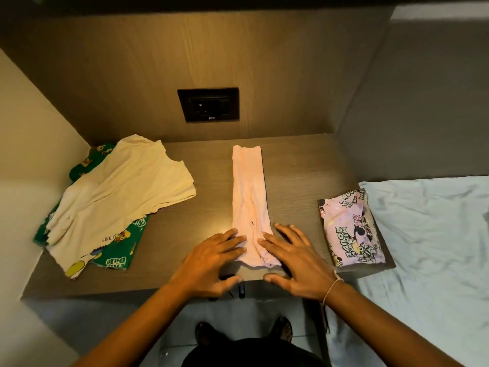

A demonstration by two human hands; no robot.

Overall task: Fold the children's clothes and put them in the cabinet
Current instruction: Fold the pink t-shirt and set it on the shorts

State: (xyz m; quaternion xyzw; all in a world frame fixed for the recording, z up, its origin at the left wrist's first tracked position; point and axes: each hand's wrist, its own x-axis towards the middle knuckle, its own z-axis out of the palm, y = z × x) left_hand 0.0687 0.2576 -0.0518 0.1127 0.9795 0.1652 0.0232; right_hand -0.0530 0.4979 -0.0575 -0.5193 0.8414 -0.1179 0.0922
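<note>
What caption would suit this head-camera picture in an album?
Both hands, left and right, flatten a long-folded pink garment on a wooden desk.

counter (pixel 296 165): long folded garment (pixel 248 197) at middle, lengthwise front to back | left: spread shirt (pixel 119 192) on top of printed garment (pixel 119 250) | right edge: folded printed piece (pixel 349 229), beside bed (pixel 428 234) | both hands flat on long garment's near end: left hand (pixel 211 263), right hand (pixel 293 258) | wall socket (pixel 208 104) behind
</note>
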